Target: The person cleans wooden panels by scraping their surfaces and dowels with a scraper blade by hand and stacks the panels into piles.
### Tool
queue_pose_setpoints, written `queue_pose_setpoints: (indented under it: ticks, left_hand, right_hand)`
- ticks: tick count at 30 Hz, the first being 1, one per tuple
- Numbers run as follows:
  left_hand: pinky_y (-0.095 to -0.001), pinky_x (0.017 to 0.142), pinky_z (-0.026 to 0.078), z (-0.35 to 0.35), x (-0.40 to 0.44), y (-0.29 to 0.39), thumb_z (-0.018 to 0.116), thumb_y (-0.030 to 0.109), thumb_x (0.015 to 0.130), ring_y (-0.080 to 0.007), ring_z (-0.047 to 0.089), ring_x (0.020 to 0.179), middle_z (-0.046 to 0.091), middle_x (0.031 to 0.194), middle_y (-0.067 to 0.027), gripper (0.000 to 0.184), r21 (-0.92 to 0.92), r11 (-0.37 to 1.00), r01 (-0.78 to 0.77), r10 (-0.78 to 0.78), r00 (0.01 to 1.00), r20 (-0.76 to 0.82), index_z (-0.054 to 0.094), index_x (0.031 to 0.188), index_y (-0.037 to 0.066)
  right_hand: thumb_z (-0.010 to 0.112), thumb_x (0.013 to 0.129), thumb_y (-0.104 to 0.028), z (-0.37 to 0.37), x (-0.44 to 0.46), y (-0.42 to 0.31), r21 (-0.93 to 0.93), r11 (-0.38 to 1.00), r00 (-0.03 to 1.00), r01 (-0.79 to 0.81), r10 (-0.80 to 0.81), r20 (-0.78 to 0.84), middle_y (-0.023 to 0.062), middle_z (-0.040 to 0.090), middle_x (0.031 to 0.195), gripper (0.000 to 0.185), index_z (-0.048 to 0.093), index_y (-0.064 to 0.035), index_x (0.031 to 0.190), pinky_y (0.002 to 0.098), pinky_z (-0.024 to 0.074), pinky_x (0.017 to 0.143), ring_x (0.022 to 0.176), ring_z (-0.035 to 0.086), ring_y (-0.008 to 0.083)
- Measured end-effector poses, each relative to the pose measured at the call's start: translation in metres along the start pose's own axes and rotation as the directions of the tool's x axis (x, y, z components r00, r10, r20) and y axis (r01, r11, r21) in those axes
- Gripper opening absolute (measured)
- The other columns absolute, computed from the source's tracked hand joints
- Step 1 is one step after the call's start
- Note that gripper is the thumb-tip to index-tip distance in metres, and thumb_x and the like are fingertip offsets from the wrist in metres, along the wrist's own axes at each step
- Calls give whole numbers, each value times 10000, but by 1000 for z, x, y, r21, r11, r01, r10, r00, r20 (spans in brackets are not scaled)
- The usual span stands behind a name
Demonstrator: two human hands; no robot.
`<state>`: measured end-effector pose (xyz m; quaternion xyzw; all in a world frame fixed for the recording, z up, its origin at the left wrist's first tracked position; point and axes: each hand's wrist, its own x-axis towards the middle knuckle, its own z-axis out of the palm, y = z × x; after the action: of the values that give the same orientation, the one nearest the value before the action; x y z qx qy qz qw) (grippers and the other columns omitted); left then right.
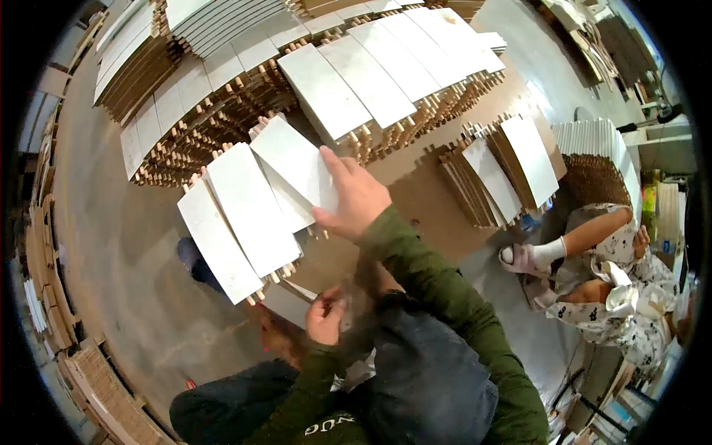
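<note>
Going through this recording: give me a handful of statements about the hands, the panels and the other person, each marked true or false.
1. The right hand is at one end of a white panel, thumb and fingers spread across it. True.
2. The person's sleeves are bright white. False: the sleeves are dark green.
3. Wooden pegs stick out between the stacked panels. True.
4. The left hand lies flat on top of the same panel as the right. False: it is curled, lower in the view, close to another pale panel; whether it grips that one is unclear.
5. The other person, at the right of the view, wears a white sock. True.
</note>
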<state>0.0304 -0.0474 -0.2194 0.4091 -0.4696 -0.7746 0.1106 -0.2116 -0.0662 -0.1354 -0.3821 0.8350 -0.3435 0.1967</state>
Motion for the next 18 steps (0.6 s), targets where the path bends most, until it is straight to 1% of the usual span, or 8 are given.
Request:
queue_pose_setpoints:
  ticks: [4,6,7,9,10,12,16,18]
  left_hand:
    - [-254,825,432,3,0,17,588,52,812,-117,542,912,587,1038,-56,351,-34,994,106,-106,994,9,536,1151,-22]
    - [-257,834,430,2,8,16,587,56,813,-124,542,930,585,1049,-63,349,-4,993,114,-114,993,5,535,1148,-29]
    - [-261,843,428,9,11,20,586,59,814,-131,541,947,584,1061,-71,348,39,992,119,-118,993,-18,534,1146,-35]
    - [-257,754,443,22,19,20,559,50,826,-118,548,791,605,886,-37,264,83,996,-17,20,999,-43,566,1078,-28]
    - [-249,780,431,34,21,33,566,57,823,-112,537,839,594,943,-47,271,88,994,-66,66,998,2,560,1077,-36]
    - [-228,757,418,54,32,50,574,59,817,-91,510,815,576,920,-29,254,170,971,-168,164,986,36,563,1052,-38]
    - [-246,634,422,94,60,85,585,42,787,-130,517,684,557,757,-45,206,452,740,-497,457,866,204,608,991,23]
    - [-299,588,424,106,82,88,591,34,760,-229,532,657,527,730,-104,225,553,516,-654,578,742,339,615,983,54]
  right_hand:
    - [603,706,-305,-25,-40,56,449,886,993,120,-110,-48,204,480,1224,761,306,-19,1345,333,408,891,1083,511,298]
    - [521,752,-335,-38,-78,77,903,406,989,-140,7,150,198,485,1225,719,301,12,1342,334,406,886,1067,515,284]
    - [431,766,-353,-42,-98,85,950,195,968,-245,-15,252,231,442,1256,697,312,51,1321,330,460,783,944,544,267]
    - [435,789,-366,-25,-142,116,916,-235,933,-324,81,351,292,424,1239,689,305,52,1320,333,482,685,820,557,280]
    - [435,789,-366,-22,-152,116,917,-235,931,-321,99,351,292,424,1239,689,305,52,1320,333,482,685,820,557,280]
    - [440,834,-379,-14,-164,114,761,-598,955,-253,-30,294,293,424,1227,682,250,22,1351,345,519,696,842,592,299]
    - [394,866,-374,-14,-178,125,852,-407,921,-329,61,385,318,409,1226,647,248,39,1342,356,537,678,834,589,344]
    - [375,872,-361,-19,-181,126,851,-355,897,-386,68,436,279,544,1043,603,328,77,1284,320,536,550,674,613,276]
